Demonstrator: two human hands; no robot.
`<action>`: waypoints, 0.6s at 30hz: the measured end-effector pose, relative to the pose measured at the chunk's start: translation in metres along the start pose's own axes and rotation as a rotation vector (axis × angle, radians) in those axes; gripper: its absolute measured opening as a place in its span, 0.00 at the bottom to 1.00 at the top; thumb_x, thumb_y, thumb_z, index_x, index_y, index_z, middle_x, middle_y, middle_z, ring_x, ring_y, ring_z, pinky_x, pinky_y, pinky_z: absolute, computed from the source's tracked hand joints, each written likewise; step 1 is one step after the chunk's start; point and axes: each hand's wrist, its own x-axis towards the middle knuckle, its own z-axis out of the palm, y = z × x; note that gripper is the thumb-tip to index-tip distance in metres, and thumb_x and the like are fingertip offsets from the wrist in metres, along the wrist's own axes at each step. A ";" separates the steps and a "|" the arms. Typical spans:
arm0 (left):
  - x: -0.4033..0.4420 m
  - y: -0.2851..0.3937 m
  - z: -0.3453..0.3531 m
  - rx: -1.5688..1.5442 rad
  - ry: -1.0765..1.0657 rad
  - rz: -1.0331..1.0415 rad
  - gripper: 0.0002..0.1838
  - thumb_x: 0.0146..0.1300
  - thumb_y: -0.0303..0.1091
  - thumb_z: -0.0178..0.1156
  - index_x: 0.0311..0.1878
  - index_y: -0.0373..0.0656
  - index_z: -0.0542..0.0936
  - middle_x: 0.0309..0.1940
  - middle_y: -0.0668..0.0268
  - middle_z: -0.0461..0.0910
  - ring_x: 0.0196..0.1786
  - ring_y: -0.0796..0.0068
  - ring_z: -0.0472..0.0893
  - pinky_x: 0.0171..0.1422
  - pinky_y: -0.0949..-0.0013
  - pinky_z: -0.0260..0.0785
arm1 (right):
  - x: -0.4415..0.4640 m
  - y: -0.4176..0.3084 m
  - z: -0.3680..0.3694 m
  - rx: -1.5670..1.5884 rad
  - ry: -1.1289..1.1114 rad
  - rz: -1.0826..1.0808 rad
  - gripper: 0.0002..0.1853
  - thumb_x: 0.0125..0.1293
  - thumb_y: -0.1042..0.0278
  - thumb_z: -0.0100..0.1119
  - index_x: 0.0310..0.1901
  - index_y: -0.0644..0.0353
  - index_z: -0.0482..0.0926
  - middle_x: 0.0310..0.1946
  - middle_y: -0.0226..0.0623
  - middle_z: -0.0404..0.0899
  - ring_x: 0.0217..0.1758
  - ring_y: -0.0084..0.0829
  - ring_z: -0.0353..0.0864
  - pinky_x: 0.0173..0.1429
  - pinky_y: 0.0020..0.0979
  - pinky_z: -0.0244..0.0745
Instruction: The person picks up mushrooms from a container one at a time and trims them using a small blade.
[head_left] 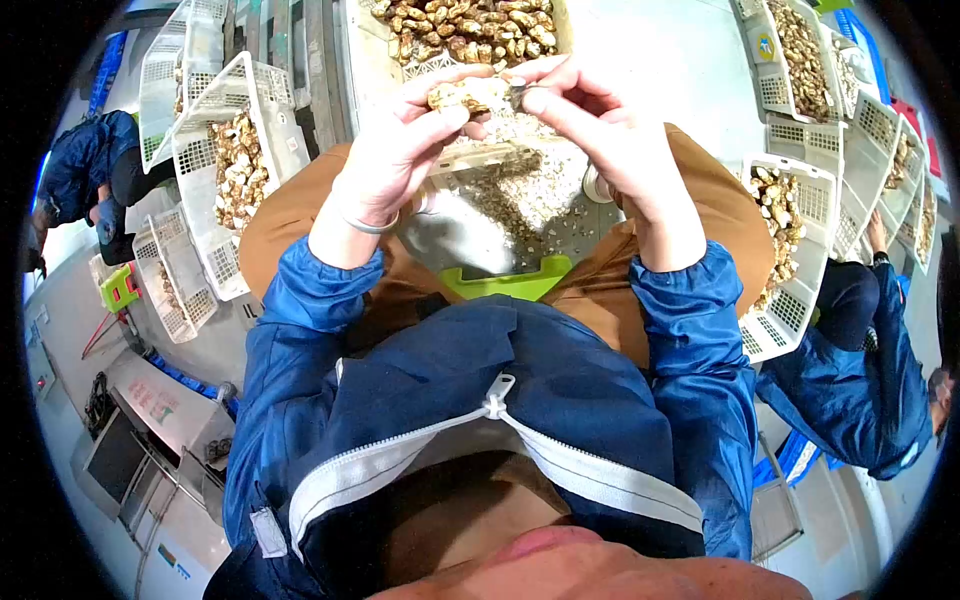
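My left hand [395, 150] is closed round a pale, knobbly mushroom [462, 95], holding it between thumb and fingers. Close against its right end, my right hand [610, 125] pinches a small dark blade [518, 92]; most of it is hidden by the fingers. Both hands are raised above my knees, in front of a white crate [562, 40] heaped with brown and whitish mushrooms [470, 28]. Beneath the hands, pale scraps [535, 200] are scattered over the floor.
Between my legs is a green plastic edge [510, 283]. White crates of mushrooms stand at left [285, 140] and right [815, 200]. A co-worker in blue [85, 165] bends at far left; another person [860, 370] is at right. Wooden slats [322, 70] lie at upper left.
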 end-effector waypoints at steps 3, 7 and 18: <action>-0.001 -0.004 0.001 0.294 0.049 0.099 0.25 0.67 0.24 0.61 0.67 0.37 0.73 0.54 0.62 0.81 0.53 0.75 0.81 0.63 0.71 0.73 | -0.001 -0.002 -0.001 -0.449 -0.072 -0.178 0.08 0.66 0.69 0.68 0.37 0.64 0.81 0.46 0.34 0.83 0.49 0.20 0.80 0.48 0.27 0.78; -0.001 -0.008 0.007 0.348 0.040 0.189 0.26 0.65 0.20 0.61 0.67 0.37 0.74 0.57 0.61 0.79 0.58 0.75 0.78 0.66 0.70 0.71 | 0.000 -0.002 0.002 -0.190 0.014 -0.042 0.09 0.66 0.67 0.68 0.39 0.65 0.82 0.42 0.34 0.85 0.44 0.21 0.82 0.49 0.26 0.79; -0.002 -0.002 0.008 0.345 0.137 0.090 0.23 0.66 0.21 0.59 0.65 0.36 0.76 0.55 0.61 0.81 0.55 0.76 0.79 0.61 0.73 0.73 | 0.000 0.002 0.005 -0.050 0.016 0.003 0.05 0.66 0.71 0.67 0.38 0.63 0.82 0.41 0.31 0.85 0.46 0.21 0.81 0.51 0.25 0.79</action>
